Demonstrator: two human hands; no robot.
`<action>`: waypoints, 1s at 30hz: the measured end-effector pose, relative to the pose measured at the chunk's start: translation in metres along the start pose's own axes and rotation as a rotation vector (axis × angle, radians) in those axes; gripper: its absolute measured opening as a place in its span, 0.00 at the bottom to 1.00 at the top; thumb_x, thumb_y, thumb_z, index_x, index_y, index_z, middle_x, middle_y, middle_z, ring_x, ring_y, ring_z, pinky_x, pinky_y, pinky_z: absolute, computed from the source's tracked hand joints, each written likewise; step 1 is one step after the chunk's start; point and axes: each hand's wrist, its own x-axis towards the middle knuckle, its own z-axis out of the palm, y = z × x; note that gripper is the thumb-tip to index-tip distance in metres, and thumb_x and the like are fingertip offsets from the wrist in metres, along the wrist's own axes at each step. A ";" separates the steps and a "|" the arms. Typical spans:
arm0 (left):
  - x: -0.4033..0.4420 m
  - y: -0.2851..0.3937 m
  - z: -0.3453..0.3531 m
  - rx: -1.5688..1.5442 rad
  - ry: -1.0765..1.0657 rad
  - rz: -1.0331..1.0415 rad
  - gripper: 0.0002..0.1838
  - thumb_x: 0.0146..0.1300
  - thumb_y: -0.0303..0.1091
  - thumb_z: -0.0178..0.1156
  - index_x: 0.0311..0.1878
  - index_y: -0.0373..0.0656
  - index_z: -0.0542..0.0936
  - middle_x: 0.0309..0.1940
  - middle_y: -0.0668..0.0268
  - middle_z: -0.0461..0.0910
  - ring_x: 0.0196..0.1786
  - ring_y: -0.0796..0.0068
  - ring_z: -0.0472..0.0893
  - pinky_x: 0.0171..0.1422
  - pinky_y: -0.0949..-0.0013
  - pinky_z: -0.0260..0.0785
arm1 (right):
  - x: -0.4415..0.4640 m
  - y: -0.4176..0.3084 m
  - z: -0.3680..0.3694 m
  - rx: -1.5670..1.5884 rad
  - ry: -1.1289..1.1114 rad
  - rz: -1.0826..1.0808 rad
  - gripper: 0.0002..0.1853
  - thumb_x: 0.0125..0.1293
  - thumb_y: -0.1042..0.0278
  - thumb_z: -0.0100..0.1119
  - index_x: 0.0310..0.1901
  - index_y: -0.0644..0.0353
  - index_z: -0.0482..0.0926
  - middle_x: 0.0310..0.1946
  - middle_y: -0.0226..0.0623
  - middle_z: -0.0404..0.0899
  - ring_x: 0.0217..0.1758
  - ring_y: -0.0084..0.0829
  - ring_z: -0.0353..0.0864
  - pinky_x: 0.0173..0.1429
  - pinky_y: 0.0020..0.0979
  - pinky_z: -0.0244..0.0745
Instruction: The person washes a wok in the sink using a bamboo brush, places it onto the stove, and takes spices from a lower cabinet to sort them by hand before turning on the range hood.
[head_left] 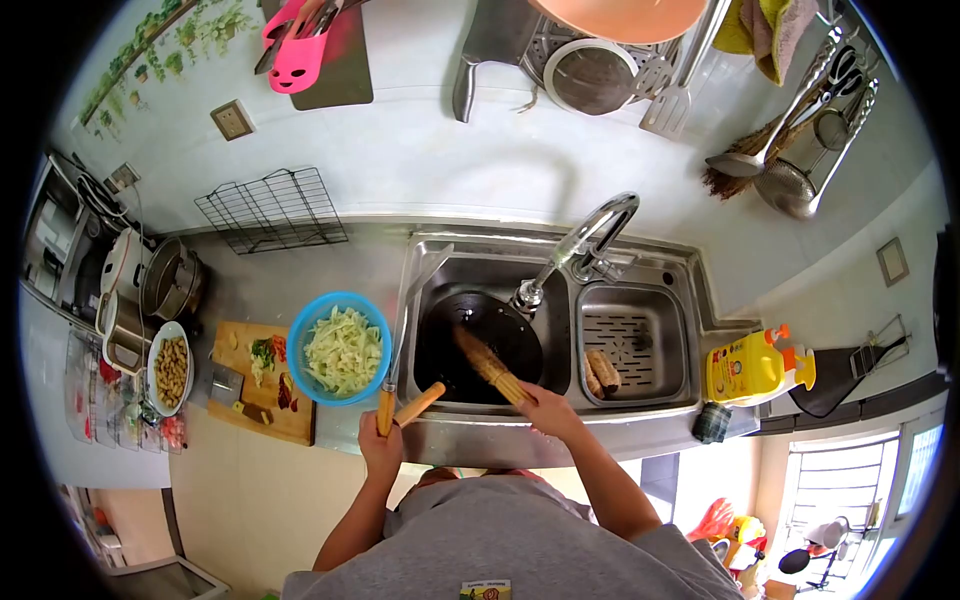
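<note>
The right hand point(549, 412) was closed around the butt of a bamboo brush point(489, 370), whose darkened bristles were pointed into a black wok point(522, 342). The left hand point(380, 450) was closed on the yellowish wooden grip of a long-shafted metal spatula point(387, 400); a second wooden handle point(422, 402) was slanted from the same hand toward the wok's near edge, and whether it was also gripped could not be told. The wok was set in the left basin point(480, 268) of a steel sink, below a chrome faucet point(582, 238) that was turned over this basin. In the right basin, two brown cylindrical pieces point(602, 373) were held on a slotted tray point(652, 300).

To the left of the sink, sliced pale-green vegetable point(343, 350) was heaped in a blue bowl point(297, 348). Just beside it, on a wooden board point(300, 425), a cleaver point(224, 385) and small piles of chopped green and red ingredients point(266, 355) were laid. Farther left, a white dish point(153, 380) was filled with small tan pieces point(173, 370). On the right end of the counter, a yellow bottle point(740, 370) was placed. Along the wall, ladles point(740, 165) and a pink utensil holder point(298, 65) were hung, and a black wire rack point(275, 212) was leaned.
</note>
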 end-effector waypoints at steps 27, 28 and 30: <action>0.010 0.046 0.001 -0.029 -0.016 -0.020 0.06 0.53 0.21 0.54 0.35 0.35 0.72 0.31 0.56 0.70 0.35 0.58 0.73 0.43 0.64 0.66 | 0.042 0.044 -0.026 -0.545 0.217 0.049 0.22 0.65 0.57 0.52 0.61 0.47 0.67 0.39 0.57 0.78 0.46 0.53 0.79 0.50 0.45 0.76; 0.009 0.045 0.002 -0.030 -0.015 -0.022 0.06 0.53 0.21 0.54 0.35 0.35 0.72 0.31 0.56 0.70 0.35 0.58 0.73 0.43 0.64 0.66 | 0.033 0.040 -0.031 -0.524 0.267 0.018 0.23 0.66 0.57 0.51 0.61 0.47 0.67 0.38 0.57 0.78 0.45 0.53 0.79 0.50 0.45 0.76; 0.008 0.045 0.004 -0.054 -0.005 -0.005 0.06 0.53 0.21 0.54 0.35 0.35 0.72 0.32 0.56 0.71 0.35 0.57 0.73 0.43 0.63 0.66 | 0.019 0.030 -0.038 -0.471 0.318 -0.023 0.23 0.65 0.57 0.52 0.61 0.48 0.68 0.38 0.58 0.78 0.44 0.54 0.79 0.50 0.47 0.75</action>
